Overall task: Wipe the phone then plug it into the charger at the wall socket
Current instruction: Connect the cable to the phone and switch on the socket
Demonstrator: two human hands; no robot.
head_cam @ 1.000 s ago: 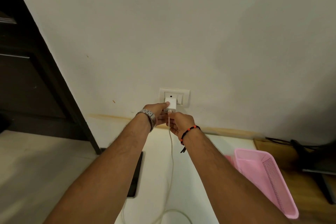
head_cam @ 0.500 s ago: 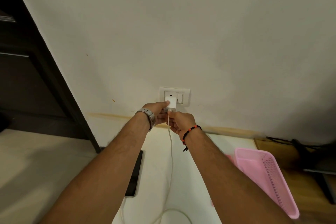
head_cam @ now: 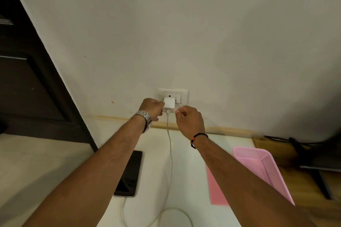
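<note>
Left hand [head_cam: 151, 106] grips the left side of the white charger [head_cam: 169, 104], fingers curled round it; charger sits in the wall socket [head_cam: 173, 92], covering most of the plate's lower middle. Right hand [head_cam: 188, 120] is just right of the charger, fingers curled, fingertips close to its right edge. Can't tell if they touch it or hold anything.

White cable [head_cam: 169, 145] drops straight down from the charger's underside between both wrists, runs across the white table [head_cam: 186, 171], loops near the table's near edge and comes back to the bottom end of the phone [head_cam: 131, 173]. Phone lies flat, screen up and dark, near the table's left edge, partly hidden by the left forearm, cable plugged into its near end.

Pink basket [head_cam: 265, 167] sits at the table's right edge, mesh walls, tilted in view; contents not visible from here. Flat pink cloth [head_cam: 215, 188] lies just left of it, partly under the right forearm.

Metal watch [head_cam: 144, 117] on left wrist, beaded bracelet [head_cam: 198, 138] on right.
</note>
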